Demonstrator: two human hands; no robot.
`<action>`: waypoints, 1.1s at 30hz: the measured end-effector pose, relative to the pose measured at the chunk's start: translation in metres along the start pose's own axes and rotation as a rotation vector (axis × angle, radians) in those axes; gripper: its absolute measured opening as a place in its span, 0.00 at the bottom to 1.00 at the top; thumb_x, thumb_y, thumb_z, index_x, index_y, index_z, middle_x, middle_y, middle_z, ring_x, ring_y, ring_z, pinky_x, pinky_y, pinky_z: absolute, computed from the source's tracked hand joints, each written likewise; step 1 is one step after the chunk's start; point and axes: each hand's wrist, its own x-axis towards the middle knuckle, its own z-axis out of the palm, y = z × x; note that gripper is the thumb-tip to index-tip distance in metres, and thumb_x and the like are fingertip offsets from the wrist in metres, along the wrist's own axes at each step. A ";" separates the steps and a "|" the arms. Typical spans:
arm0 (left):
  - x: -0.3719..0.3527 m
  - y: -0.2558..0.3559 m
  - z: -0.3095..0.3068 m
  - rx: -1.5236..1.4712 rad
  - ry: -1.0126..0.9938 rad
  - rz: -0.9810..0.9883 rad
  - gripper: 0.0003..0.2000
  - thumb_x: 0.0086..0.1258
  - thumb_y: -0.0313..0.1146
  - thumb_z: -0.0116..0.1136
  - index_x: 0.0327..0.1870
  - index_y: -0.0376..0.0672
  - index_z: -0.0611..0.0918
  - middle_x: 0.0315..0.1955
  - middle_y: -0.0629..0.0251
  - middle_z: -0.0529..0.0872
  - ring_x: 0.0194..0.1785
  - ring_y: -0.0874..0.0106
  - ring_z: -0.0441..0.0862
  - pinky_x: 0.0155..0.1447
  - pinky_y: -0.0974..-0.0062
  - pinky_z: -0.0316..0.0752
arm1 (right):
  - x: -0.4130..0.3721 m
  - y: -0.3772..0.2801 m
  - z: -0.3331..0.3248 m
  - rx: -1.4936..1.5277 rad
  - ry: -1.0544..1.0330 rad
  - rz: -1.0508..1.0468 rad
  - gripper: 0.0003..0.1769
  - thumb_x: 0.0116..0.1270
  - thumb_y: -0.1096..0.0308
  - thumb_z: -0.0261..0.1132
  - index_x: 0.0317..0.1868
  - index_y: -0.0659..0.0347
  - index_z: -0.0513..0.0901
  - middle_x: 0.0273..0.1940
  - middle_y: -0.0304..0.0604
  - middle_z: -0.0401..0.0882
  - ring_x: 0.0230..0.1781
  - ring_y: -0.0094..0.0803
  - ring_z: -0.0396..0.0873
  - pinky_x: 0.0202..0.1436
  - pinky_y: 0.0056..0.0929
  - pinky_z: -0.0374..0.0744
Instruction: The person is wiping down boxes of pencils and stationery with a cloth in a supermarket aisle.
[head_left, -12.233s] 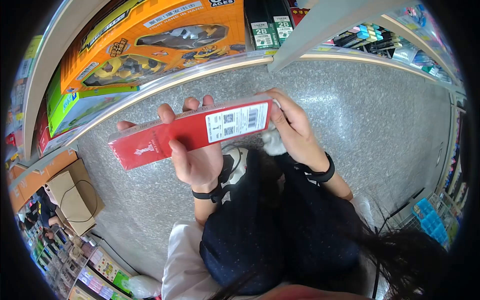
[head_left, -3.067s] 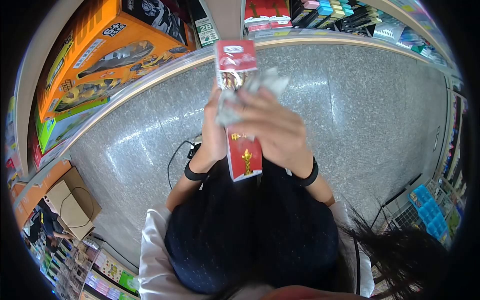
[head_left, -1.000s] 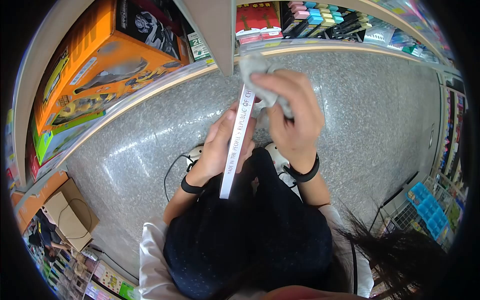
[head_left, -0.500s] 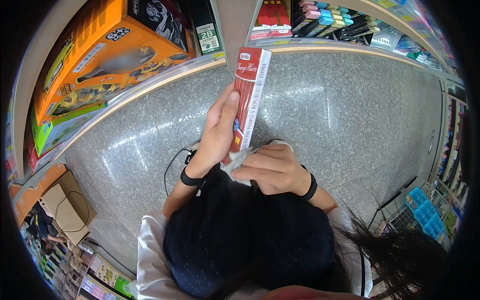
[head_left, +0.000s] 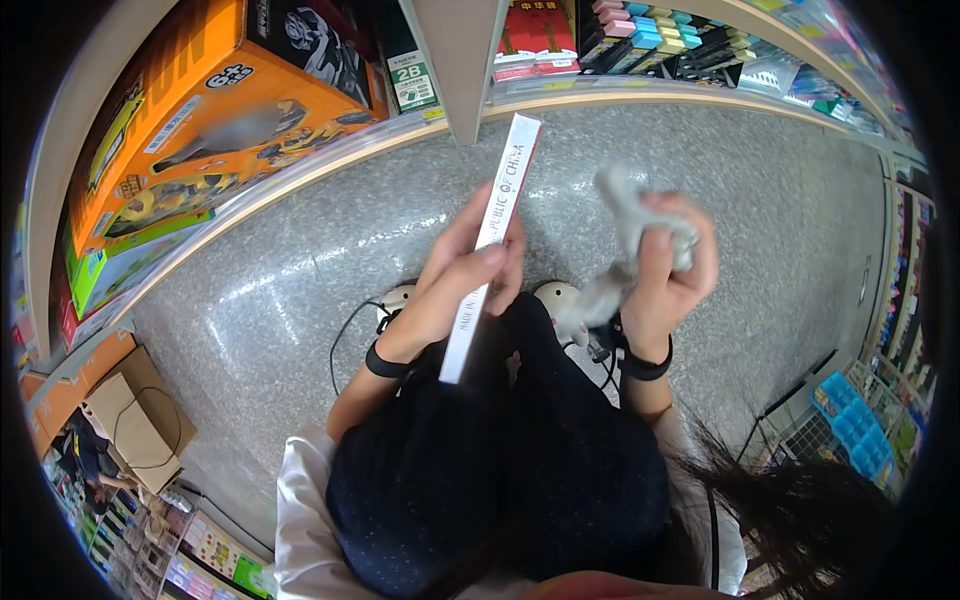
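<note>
Pinching the pencil box [head_left: 497, 215] edge-up in closed fingers of the left hand [head_left: 470, 275], cloth [head_left: 625, 215] balled tight in the right hand [head_left: 665, 275] just beside those fingers, person seemed mid-wipe; next move probably needed cloth back on box.

This is a shop selling stationery and toys. Display shelves [head_left: 300, 165] with label strips along their edges run from 9 to 2 o'clock. They carry an orange boxed toy set [head_left: 200, 110] at 10, 2B pencil packs [head_left: 412, 80] at 12 and coloured stationery [head_left: 650, 30] at 1. A speckled stone floor [head_left: 780, 200] forms the aisle, with more stocked racks [head_left: 190, 565] at 7.
</note>
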 end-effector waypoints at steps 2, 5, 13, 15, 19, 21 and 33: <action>-0.001 -0.007 -0.004 0.023 -0.058 -0.048 0.29 0.67 0.53 0.44 0.57 0.34 0.67 0.29 0.64 0.72 0.21 0.75 0.72 0.28 0.80 0.66 | 0.017 -0.002 0.014 -0.084 0.026 -0.085 0.12 0.55 0.81 0.62 0.42 0.66 0.80 0.39 0.47 0.82 0.35 0.30 0.81 0.38 0.25 0.78; 0.000 -0.002 0.005 -0.009 -0.103 -0.112 0.30 0.69 0.57 0.40 0.50 0.32 0.72 0.29 0.60 0.77 0.24 0.73 0.75 0.31 0.79 0.70 | 0.029 0.001 0.025 -0.310 -0.063 -0.215 0.14 0.53 0.80 0.63 0.42 0.62 0.81 0.36 0.45 0.81 0.32 0.32 0.80 0.35 0.26 0.77; -0.013 -0.003 -0.014 -0.093 -0.130 -0.168 0.31 0.73 0.56 0.30 0.45 0.31 0.73 0.29 0.50 0.82 0.30 0.65 0.83 0.34 0.73 0.78 | 0.011 0.014 0.037 -0.332 -0.412 -0.355 0.16 0.44 0.77 0.65 0.37 0.56 0.83 0.29 0.39 0.78 0.25 0.35 0.77 0.29 0.30 0.75; -0.010 -0.006 -0.013 -0.060 -0.144 -0.150 0.31 0.73 0.57 0.31 0.47 0.31 0.72 0.30 0.50 0.82 0.28 0.64 0.83 0.33 0.73 0.78 | 0.014 0.011 0.030 -0.439 -0.464 -0.358 0.14 0.44 0.78 0.63 0.35 0.56 0.83 0.28 0.39 0.78 0.25 0.35 0.77 0.28 0.31 0.75; -0.006 -0.006 -0.008 -0.166 -0.163 -0.191 0.31 0.72 0.57 0.31 0.51 0.31 0.71 0.32 0.51 0.80 0.28 0.64 0.83 0.33 0.73 0.79 | 0.030 0.019 0.026 -0.410 -0.205 -0.260 0.14 0.45 0.79 0.60 0.35 0.57 0.83 0.27 0.39 0.78 0.25 0.35 0.77 0.26 0.30 0.74; -0.007 -0.007 -0.008 -0.206 -0.133 -0.169 0.31 0.72 0.57 0.31 0.51 0.32 0.71 0.32 0.51 0.80 0.27 0.64 0.83 0.31 0.73 0.79 | 0.017 0.011 0.023 -0.448 -0.304 -0.321 0.15 0.44 0.79 0.61 0.35 0.57 0.83 0.28 0.40 0.78 0.25 0.36 0.78 0.27 0.29 0.74; -0.003 0.001 -0.006 -0.030 0.103 -0.196 0.31 0.72 0.58 0.30 0.47 0.33 0.73 0.31 0.53 0.81 0.25 0.64 0.82 0.30 0.72 0.79 | -0.007 0.012 0.030 -0.374 -0.467 -0.242 0.15 0.46 0.77 0.65 0.38 0.57 0.82 0.29 0.43 0.79 0.28 0.39 0.80 0.31 0.32 0.78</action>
